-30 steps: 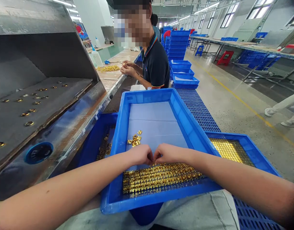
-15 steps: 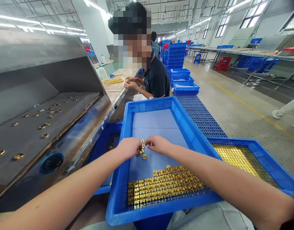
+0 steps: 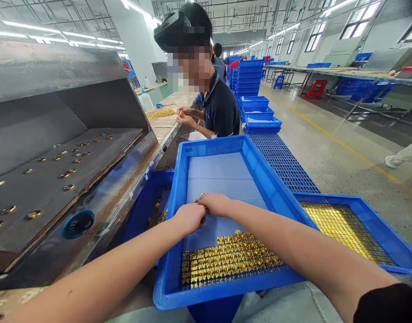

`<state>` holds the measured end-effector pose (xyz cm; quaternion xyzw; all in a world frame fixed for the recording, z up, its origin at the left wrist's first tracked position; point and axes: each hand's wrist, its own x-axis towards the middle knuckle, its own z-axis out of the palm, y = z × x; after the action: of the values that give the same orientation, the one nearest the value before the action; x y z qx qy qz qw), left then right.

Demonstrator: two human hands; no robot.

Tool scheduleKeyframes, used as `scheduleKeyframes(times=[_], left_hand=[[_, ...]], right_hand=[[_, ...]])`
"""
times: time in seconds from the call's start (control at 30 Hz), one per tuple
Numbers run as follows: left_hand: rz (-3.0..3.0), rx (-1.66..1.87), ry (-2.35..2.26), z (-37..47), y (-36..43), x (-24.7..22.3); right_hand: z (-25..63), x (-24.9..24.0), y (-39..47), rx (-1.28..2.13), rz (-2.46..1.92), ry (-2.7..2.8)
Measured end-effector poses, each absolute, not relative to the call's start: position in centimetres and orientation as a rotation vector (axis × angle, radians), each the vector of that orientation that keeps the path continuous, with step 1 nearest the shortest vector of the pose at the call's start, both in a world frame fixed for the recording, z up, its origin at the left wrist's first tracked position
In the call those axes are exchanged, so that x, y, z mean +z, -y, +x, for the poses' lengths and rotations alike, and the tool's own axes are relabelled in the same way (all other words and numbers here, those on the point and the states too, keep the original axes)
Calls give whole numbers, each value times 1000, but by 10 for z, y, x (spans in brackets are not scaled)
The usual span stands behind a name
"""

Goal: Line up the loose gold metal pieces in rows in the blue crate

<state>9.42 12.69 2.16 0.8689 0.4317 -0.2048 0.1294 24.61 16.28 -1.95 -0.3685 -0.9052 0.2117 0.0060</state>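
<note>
My left hand and my right hand meet over the left half of a blue plastic tray lined with pale paper. Both have their fingers curled in, and the fingertips are mostly hidden. A few loose gold-coloured square metal pieces show just beyond the right fingers; another glint of gold lies by the left fingertips. What either hand pinches does not show clearly. Along the tray's near side, tight rows of the same gold pieces lie beneath my right forearm.
A second blue tray of gold pieces stands at the right; another blue tray sits lower left. A metal-hooded bench with scattered gold rings is at the left. Ahead, a person works beside a gold pile and stacked blue trays.
My hands have come together and slightly nearer me, now covering most of the loose gold pieces that showed between them. The view has shifted slightly.
</note>
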Motion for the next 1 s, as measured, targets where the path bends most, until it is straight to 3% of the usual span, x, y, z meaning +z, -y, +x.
scheduleKeyframes(times=[0.63, 1.0], left_hand=[[2512, -669, -1169, 96, -119, 27], [2485, -652, -1096, 93, -111, 22]], right_hand=[[268, -14, -105, 1221, -1351, 2666], [265, -13, -89, 1282, -1426, 2595]])
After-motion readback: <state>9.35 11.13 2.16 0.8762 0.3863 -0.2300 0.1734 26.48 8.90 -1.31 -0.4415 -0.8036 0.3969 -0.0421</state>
